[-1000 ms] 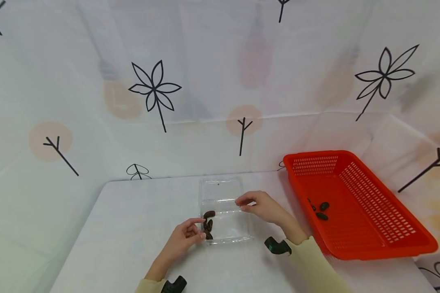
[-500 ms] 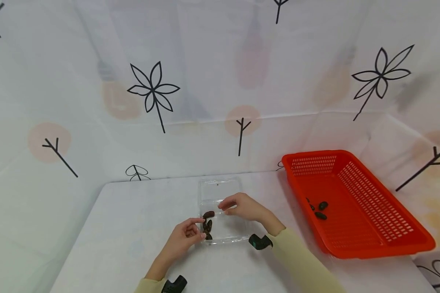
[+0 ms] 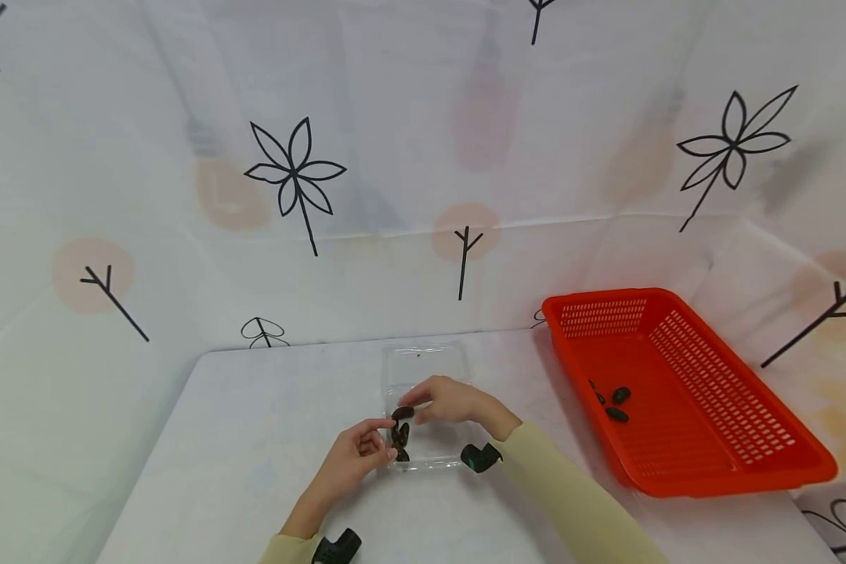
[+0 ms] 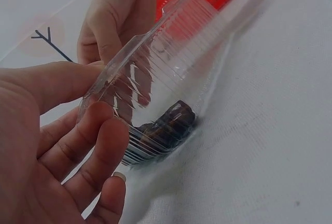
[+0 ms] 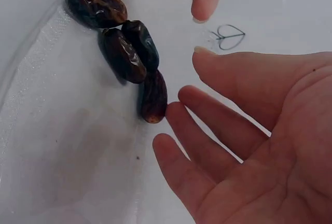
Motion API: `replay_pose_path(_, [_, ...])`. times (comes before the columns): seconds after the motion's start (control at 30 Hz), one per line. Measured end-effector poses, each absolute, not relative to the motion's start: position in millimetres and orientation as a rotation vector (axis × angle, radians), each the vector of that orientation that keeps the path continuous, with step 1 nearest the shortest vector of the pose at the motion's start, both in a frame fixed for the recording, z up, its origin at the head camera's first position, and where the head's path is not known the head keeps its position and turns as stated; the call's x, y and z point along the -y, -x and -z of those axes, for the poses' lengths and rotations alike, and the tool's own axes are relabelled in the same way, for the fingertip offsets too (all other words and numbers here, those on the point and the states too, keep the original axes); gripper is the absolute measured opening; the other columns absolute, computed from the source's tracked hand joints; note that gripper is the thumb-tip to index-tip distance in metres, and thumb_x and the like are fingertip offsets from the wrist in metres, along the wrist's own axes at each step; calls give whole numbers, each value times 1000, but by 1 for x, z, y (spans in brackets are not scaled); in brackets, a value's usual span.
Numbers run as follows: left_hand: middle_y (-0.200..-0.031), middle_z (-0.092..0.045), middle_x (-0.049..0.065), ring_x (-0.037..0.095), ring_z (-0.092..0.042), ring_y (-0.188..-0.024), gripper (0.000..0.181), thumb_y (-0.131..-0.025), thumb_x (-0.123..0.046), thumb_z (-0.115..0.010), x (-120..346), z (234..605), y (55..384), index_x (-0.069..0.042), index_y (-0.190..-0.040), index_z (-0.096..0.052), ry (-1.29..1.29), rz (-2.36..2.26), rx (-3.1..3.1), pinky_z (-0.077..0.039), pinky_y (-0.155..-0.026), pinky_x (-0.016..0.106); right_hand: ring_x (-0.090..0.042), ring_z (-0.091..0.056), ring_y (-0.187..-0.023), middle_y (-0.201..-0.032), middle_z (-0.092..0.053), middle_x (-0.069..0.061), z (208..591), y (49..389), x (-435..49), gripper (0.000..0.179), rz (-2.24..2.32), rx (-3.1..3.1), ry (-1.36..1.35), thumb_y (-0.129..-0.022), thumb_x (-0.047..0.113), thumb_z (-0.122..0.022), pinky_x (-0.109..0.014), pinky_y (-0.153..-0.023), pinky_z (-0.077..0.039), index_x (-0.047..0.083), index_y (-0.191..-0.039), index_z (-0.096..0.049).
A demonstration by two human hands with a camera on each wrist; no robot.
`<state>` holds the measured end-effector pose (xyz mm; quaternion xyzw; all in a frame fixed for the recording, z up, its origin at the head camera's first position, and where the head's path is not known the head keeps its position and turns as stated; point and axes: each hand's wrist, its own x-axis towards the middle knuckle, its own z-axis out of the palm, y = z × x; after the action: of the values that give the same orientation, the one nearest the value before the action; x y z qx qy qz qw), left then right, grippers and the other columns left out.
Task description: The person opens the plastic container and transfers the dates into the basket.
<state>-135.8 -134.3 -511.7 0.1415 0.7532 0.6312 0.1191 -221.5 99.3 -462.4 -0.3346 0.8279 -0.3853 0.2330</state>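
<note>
A clear plastic clamshell box [image 3: 440,439] lies with its lid laid back on the white table. Several dark brown dates [image 3: 402,432] sit along its left side; the right wrist view shows one date [image 5: 98,7] apart in a corner and others bunched together. My left hand [image 3: 352,458] grips the box's left rim between thumb and curled fingers, as in the left wrist view [image 4: 67,130]. Over the box, my right hand [image 3: 451,399] reaches to the farthest date [image 5: 154,97], fingertips beside it and perhaps touching. Thumb and fingers stand apart there, with nothing between them.
A red plastic basket [image 3: 719,470] with slotted walls stands at the right. Several dark dates [image 3: 616,415] lie near its left wall. Behind the table hangs a white cloth [image 3: 388,180] printed with leaves and twigs.
My right hand has moved left from the box's right edge, across the box to the dates. The farthest date looks slightly shifted. My left hand keeps its place on the rim.
</note>
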Motion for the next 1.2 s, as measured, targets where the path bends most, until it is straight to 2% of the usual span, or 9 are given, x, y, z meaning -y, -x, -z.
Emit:
replay_pose_path(0.17, [-81,-57,5,9,-55,-66,47,-88,-2,-74,133,510,136,5,-131,-57,-391,-1831,-2222,-46,-62,21,-26,-60,-120,-122,-68,-8,463,222,-96,37,1024,-2289,909,-88,1,-67,-45,-100,-46,3,-124,-68])
replay_pose_path(0.4, [-80,-58,6,9,-55,-66,48,-86,-3,-76,131,506,134,6,-130,-58,-370,-1853,-2219,-46,-62,21,-20,-67,-99,-108,-72,-7,465,219,-90,33,980,-2334,858,-85,-2,-69,-35,-83,-53,4,-118,-71])
replay_pose_path(0.63, [-80,-58,5,8,-55,-66,48,-85,-1,-76,131,509,135,6,-129,-58,-376,-1858,-2232,-45,-61,20,-13,-65,-90,-98,-71,-1,465,216,-84,33,924,-2346,852,-80,-7,-73,-31,-83,-51,4,-110,-74])
replay_pose_path(0.9, [-79,-58,4,8,-54,-65,48,-85,-1,-76,131,511,135,7,-128,-58,-383,-1860,-2238,-44,-60,20,-10,-62,-82,-90,-69,0,468,216,-81,35,870,-2336,847,-77,-10,-76,-30,-78,-50,6,-108,-74])
replay_pose_path(1.2, [-78,-58,4,7,-54,-64,48,-84,-1,-77,130,512,135,6,-128,-59,-376,-1863,-2245,-44,-60,20,-7,-58,-76,-81,-65,7,472,218,-75,26,784,-2348,841,-74,-9,-78,-26,-75,-48,11,-89,-71])
